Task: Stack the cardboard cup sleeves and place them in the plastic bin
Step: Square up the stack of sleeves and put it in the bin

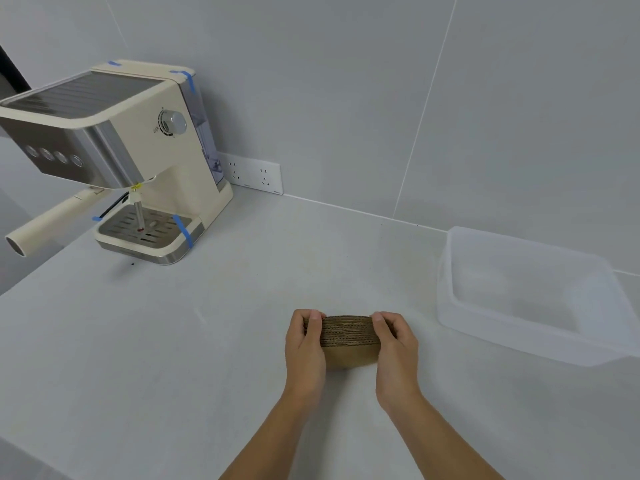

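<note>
At lower centre, the left hand (304,344) and right hand (394,344) clamp the ends of the stacked cup sleeves (349,336) above the table (173,358). The plastic bin (533,348) sits empty at right. Uneven squeeze pressure could let the middle sleeves buckle and spill out.

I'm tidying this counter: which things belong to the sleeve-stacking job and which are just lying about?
In the job: stack of cardboard cup sleeves, left hand, right hand, plastic bin.
Just there: espresso machine, wall socket.
</note>
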The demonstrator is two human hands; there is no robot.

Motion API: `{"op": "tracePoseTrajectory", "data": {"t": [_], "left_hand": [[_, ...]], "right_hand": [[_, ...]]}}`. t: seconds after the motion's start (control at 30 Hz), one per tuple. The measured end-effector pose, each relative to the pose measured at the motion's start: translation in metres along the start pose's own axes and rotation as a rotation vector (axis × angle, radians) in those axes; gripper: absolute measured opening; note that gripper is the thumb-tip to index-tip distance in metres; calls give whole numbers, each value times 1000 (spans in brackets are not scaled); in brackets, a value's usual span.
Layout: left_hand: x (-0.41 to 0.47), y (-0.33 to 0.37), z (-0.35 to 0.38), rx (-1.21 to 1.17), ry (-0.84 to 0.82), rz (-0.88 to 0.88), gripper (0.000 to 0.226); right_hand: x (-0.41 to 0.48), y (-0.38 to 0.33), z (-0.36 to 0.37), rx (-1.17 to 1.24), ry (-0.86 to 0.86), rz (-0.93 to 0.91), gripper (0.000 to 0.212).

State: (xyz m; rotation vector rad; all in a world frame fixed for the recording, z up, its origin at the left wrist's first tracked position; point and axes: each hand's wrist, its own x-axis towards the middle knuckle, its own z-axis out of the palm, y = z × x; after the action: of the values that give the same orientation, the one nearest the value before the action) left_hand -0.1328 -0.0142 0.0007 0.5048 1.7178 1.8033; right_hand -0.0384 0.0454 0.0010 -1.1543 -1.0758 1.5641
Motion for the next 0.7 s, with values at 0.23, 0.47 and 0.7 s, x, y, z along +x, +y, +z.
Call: {"op": "tracePoseTrajectory", "data": {"t": [0.23,0.47,0.7], "left_hand": [[4,-5,-13,-56,6,-1,16],[-5,-13,-12,27,24,-81,25],[-12,-13,-11,-38,51,-20,30]], "right_hand": [[-7,5,-10,-5,-4,35,10],[-16,17,-8,-1,45,40,26],[-14,12,-6,51,81,-30,34]]}}
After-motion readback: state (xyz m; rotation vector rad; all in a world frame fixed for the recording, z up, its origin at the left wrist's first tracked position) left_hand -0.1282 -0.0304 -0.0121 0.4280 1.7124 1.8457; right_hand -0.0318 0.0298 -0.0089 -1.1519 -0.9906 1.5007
